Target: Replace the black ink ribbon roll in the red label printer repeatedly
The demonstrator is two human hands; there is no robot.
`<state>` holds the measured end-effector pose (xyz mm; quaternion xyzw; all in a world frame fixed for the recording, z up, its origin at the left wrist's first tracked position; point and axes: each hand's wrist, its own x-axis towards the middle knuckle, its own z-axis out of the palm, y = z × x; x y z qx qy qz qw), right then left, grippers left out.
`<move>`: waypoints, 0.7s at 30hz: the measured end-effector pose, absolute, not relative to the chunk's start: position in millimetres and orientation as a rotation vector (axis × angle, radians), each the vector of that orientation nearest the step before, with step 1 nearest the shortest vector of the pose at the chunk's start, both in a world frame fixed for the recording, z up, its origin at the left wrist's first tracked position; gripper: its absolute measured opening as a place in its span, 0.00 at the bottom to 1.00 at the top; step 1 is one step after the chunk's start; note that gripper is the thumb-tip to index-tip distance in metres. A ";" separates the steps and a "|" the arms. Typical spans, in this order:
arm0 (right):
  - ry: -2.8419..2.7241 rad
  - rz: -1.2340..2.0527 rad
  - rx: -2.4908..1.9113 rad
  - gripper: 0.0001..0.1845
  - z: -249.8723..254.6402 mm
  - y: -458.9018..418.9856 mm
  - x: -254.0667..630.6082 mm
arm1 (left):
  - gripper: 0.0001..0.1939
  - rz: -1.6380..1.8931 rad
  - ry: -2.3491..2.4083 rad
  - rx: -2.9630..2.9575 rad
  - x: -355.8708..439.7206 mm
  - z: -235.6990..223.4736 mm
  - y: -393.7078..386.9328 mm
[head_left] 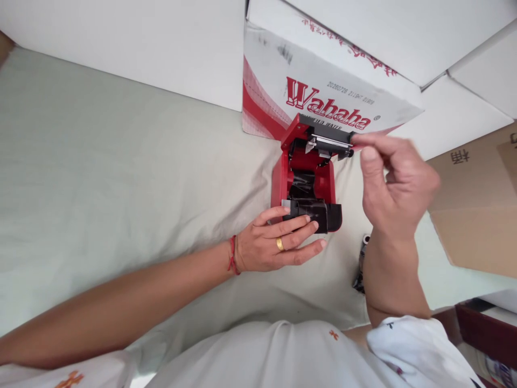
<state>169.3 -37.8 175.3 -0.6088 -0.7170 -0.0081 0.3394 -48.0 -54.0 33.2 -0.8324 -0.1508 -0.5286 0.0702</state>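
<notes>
A small red and black printer-like device (279,183) stands on the cloth with its lid (329,134) raised. A metal bar and a dark roller show on the lid's underside. Inside the red body is shiny black film (302,184), which runs out over the black front edge. My left hand (283,242) lies against that front edge with its fingers spread, some of them touching the film. With thumb and forefinger closed, my right hand (398,183) pinches the right corner of the lid. The exact contact there is partly hidden by the fingers.
Right behind the device stands a white and red Wahaha water carton (274,70), beside white boxes (161,48). A brown cardboard box (476,205) is at the right. A small black roll (358,277) lies partly behind my right forearm on the pale green cloth (121,178).
</notes>
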 end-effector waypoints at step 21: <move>-2.096 0.009 -1.540 0.19 124.7 -91.8 172.9 | 0.13 -1.710 -0.400 -2.657 -52.2 32.2 -53.2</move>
